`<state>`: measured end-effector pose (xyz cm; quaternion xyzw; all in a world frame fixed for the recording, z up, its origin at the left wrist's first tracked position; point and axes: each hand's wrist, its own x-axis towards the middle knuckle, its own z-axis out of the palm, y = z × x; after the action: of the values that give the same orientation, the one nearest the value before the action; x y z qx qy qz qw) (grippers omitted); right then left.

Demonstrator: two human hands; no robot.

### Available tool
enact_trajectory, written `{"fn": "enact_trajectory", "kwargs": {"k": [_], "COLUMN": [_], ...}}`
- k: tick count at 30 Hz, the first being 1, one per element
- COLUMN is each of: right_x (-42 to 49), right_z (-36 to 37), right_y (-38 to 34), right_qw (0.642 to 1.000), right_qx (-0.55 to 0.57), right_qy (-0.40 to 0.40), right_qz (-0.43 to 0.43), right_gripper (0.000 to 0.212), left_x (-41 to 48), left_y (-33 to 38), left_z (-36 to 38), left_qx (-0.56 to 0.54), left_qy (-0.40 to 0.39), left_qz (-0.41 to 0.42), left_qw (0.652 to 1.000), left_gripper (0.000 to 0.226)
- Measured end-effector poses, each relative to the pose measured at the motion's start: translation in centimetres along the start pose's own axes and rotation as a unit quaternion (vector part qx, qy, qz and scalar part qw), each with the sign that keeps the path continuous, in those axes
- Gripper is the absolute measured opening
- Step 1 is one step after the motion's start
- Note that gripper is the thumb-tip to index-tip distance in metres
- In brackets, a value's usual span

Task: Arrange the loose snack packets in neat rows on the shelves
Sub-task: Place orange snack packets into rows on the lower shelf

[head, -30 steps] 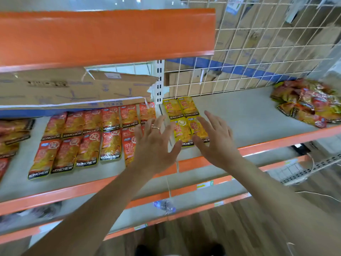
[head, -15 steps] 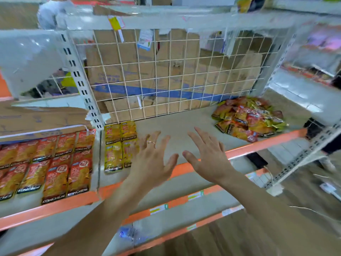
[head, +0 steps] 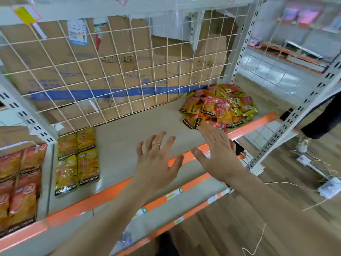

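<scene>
Red packets [head: 20,182] on the far left get chopped off by the frame edge, so there's no telling how many there are. The visible ones lie flat in tidy columns on the next shelf section over. Print on all the bags is blurry apart from a black brand strip along the bottom. Behind a white wire grid [head: 120,71] sit cardboard boxes [head: 73,58], partly hidden by the wires, their labels unreadable. At the right edge only someone's dark trouser leg [head: 321,117] and a pale shoe show.

The loose pile [head: 219,106] of glossy, crinkly red and yellow bags is heaped at the right end of the pale grey shelf [head: 129,122], overlapping every which way. Four shiny yellow packets [head: 77,157] lie flat in a two-by-two block at the left end of the same shelf, edges touching. Along the shelf front runs a smooth orange lip [head: 88,202].

Both hands are palm down with fingers spread, holding nothing. The left hand [head: 155,163], wearing a thin ring [head: 156,144], hovers over the bare middle of the shelf. The right hand [head: 217,152] is over the lip, fingertips reaching the pile's near edge; can't tell if they actually touch. Thin white cords [head: 287,183] trail across the wood-look floor [head: 239,228].
</scene>
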<state>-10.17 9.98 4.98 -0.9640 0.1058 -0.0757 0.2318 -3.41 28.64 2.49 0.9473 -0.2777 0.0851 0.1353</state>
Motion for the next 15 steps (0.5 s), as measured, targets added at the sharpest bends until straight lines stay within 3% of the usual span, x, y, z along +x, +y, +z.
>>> {"fn": "enact_trajectory", "kwargs": {"k": [3, 15], "right_x": [1.2, 11.0], "right_z": [-0.5, -4.6], "right_y": [2.3, 11.1], "right_qw": [0.999, 0.992], "right_qx": [-0.015, -0.033], "right_qy": [-0.001, 0.001], "right_qz": [0.028, 0.123], "right_gripper": [0.077, 0.066], "left_x": [3.1, 17.3], "left_y": [1.7, 6.4], "left_z": [1.5, 5.4], "left_qx": [-0.018, -0.050], "left_qy": [0.007, -0.035], "left_qz": [0.017, 0.077], "left_qw": [1.000, 0.995], "left_gripper": [0.063, 0.071]}}
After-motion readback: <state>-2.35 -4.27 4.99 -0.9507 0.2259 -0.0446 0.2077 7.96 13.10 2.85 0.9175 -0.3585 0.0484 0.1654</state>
